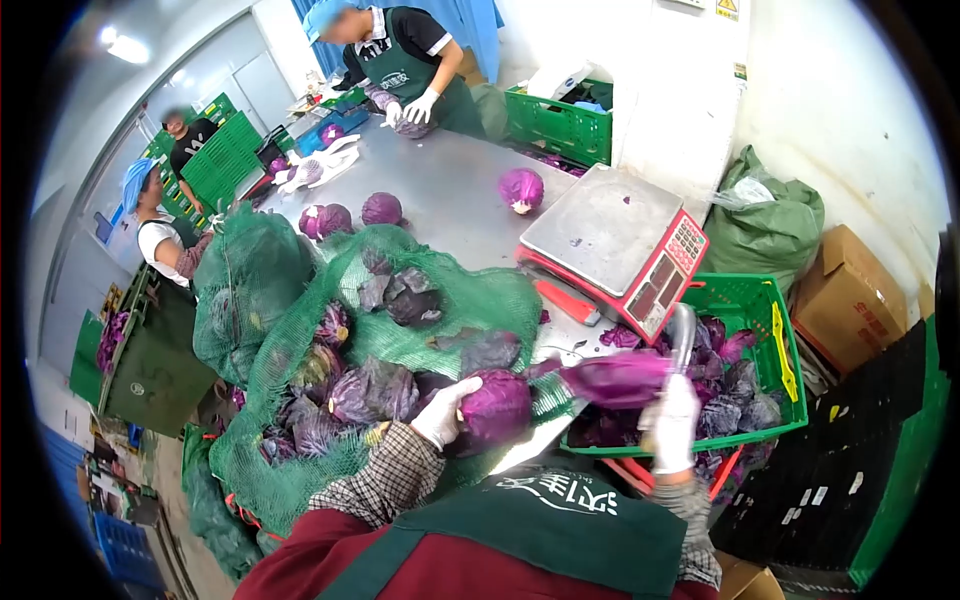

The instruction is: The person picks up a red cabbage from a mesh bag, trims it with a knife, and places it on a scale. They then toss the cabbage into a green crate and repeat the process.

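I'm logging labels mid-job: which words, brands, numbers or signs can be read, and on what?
"W": on the black shirt, far left.
Near apron: large white characters, creased and skewed; not surely readable.
Far apron: white characters, too small.
Yellow wall sign: triangle symbol; wording too small.
Cardboard box: red characters, too blurred.
Scale: display and key markings unreadable.
White labels at right: too small.

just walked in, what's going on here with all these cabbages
The wearer's gloved left hand holds a purple cabbage. The gloved right hand is at the green crate of loose leaves, beside a blurred purple leaf. Across the table, a co-worker handles another cabbage.
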The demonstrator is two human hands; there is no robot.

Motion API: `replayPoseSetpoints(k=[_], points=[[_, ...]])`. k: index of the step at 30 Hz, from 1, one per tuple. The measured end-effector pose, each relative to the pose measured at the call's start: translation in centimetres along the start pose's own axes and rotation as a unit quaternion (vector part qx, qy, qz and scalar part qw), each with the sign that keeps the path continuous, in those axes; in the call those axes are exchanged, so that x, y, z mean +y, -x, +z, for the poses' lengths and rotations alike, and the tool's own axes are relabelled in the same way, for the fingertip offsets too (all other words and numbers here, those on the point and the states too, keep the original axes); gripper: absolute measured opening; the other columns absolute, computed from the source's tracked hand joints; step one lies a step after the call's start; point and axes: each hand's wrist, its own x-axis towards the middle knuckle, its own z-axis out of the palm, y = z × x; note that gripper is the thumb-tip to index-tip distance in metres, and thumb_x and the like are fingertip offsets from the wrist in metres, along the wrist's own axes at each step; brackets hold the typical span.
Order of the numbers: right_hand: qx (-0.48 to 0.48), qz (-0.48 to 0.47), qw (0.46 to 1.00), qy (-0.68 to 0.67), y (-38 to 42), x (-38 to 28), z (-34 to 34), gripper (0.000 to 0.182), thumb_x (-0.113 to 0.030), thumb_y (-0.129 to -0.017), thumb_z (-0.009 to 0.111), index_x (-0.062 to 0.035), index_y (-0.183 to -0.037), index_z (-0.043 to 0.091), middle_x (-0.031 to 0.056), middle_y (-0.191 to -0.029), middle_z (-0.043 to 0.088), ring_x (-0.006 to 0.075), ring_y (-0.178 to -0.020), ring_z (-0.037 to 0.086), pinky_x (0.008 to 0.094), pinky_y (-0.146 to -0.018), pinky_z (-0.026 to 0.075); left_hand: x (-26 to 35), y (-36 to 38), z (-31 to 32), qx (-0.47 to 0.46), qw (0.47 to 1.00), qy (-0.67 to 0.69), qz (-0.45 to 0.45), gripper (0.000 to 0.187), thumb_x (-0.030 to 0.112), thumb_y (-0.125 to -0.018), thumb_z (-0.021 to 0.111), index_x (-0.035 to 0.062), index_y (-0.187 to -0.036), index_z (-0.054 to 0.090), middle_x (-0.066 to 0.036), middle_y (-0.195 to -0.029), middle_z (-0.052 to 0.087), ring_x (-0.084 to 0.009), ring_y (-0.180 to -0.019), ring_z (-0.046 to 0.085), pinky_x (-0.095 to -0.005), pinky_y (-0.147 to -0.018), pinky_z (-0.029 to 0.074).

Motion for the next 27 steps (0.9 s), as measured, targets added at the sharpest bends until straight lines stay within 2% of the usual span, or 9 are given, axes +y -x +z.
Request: replayPoseSetpoints(k=[2, 4, 7, 9, 11, 14, 16, 19, 27], points=[[0.009, -0.087, 0.948, 0.306, -1.9, -1.3, -5.2, 0.025, -0.024, -0.097, 0.052, -0.0032, -0.109, 0.048, 0.009, -0.074, 0.057, 0.0182, -0.06, 0.057, 0.0308, -0.055, 0.048, 0.7, 0.6, 2.3, -0.006, 0.998, 0.055, -0.003, 0.052, 0.035, -0.089, 0.063, 0.0059, -0.13, 0.05, -0.013, -0.122, 0.062, -0.0256, -0.107, 0.063, -0.0452, -0.094, 0.049], [0.048, -0.155, 0.794, 0.586, -1.8, -3.0, -5.7, 0.053, -0.014, -0.093, 0.056, 0.0056, -0.138, 0.037, 0.0225, -0.1, 0.067, 0.0276, -0.088, 0.067, 0.0365, -0.081, 0.054, 0.8, 0.9, 3.9, -0.009, 0.997, 0.068, -0.019, 0.051, 0.036, -0.089, 0.063, 0.0085, -0.13, 0.051, -0.012, -0.121, 0.063, -0.0252, -0.106, 0.063, -0.0465, -0.095, 0.049], [-0.098, -0.103, 0.856, 0.497, 1.8, -4.9, 0.6, 0.05, -0.014, -0.086, 0.067, 0.001, -0.13, 0.05, 0.0126, -0.09, 0.066, 0.0131, -0.077, 0.062, 0.0263, -0.072, 0.051, -1.1, -2.6, 3.8, -0.039, 0.998, 0.042, -0.017, 0.048, 0.038, -0.088, 0.064, 0.0111, -0.127, 0.054, -0.01, -0.115, 0.066, -0.0239, -0.101, 0.065, -0.0475, -0.092, 0.05], [-0.229, -0.331, 0.759, 0.511, 2.0, -1.7, 3.2, 0.039, -0.015, -0.083, 0.07, -0.0036, -0.119, 0.06, 0.0131, -0.097, 0.062, 0.0186, -0.085, 0.061, 0.0293, -0.077, 0.051, -1.5, -2.5, 5.2, 0.036, 0.999, -0.001, -0.001, 0.048, 0.037, -0.086, 0.068, 0.0082, -0.123, 0.055, -0.011, -0.107, 0.067, -0.0242, -0.085, 0.068, -0.0452, -0.081, 0.054], [-0.277, -0.282, 0.788, 0.472, 3.0, 0.5, 6.2, 0.042, -0.019, -0.082, 0.072, -0.0079, -0.121, 0.06, 0.0125, -0.106, 0.059, 0.0226, -0.089, 0.062, 0.0315, -0.077, 0.052, -1.6, -2.5, 5.7, 0.066, 0.998, -0.014, 0.016, 0.049, 0.036, -0.085, 0.07, 0.0054, -0.12, 0.055, -0.01, -0.1, 0.068, -0.0237, -0.076, 0.068, -0.0427, -0.073, 0.055], [-0.321, -0.316, 0.725, 0.521, 3.4, 0.5, 9.1, 0.04, -0.024, -0.084, 0.068, -0.0124, -0.122, 0.059, 0.0122, -0.095, 0.055, 0.0269, -0.084, 0.061, 0.0359, -0.07, 0.053, -2.5, -3.2, 5.2, 0.097, 0.993, -0.05, 0.045, 0.072, 0.038, -0.079, 0.077, 0.0014, -0.129, 0.041, -0.01, -0.092, 0.064, -0.0179, -0.065, 0.062, -0.0361, -0.062, 0.053], [-0.33, -0.337, 0.697, 0.54, 2.8, 0.7, 9.1, 0.029, -0.023, -0.086, 0.064, -0.0124, -0.114, 0.06, 0.0104, -0.088, 0.053, 0.0283, -0.079, 0.06, 0.0376, -0.068, 0.053, -2.2, -1.8, 8.0, 0.146, 0.985, -0.066, 0.072, 0.024, 0.034, -0.086, 0.07, 0.0118, -0.092, 0.064, 0.005, -0.071, 0.061, -0.0066, -0.051, 0.05, -0.0222, -0.048, 0.042], [-0.343, -0.377, 0.685, 0.52, 1.8, 1.8, 8.4, 0.016, -0.018, -0.086, 0.063, -0.0112, -0.1, 0.061, 0.009, -0.086, 0.057, 0.0299, -0.078, 0.061, 0.039, -0.067, 0.053, -2.9, -3.4, 5.7, 0.089, 0.987, -0.102, 0.088, 0.081, 0.035, -0.078, 0.078, -0.0013, -0.135, 0.033, -0.015, -0.107, 0.06, -0.022, -0.076, 0.064, -0.0374, -0.067, 0.054], [-0.121, -0.331, 0.76, 0.546, -2.1, 4.4, 0.8, 0.012, -0.012, -0.087, 0.059, -0.0029, -0.096, 0.06, 0.0177, -0.087, 0.06, 0.0334, -0.075, 0.062, 0.0387, -0.067, 0.052, -1.8, -1.8, 4.3, -0.012, 0.998, 0.06, 0.0, 0.06, 0.047, -0.088, 0.061, 0.0116, -0.134, 0.046, -0.012, -0.129, 0.057, -0.0289, -0.12, 0.054, -0.0519, -0.1, 0.043]])
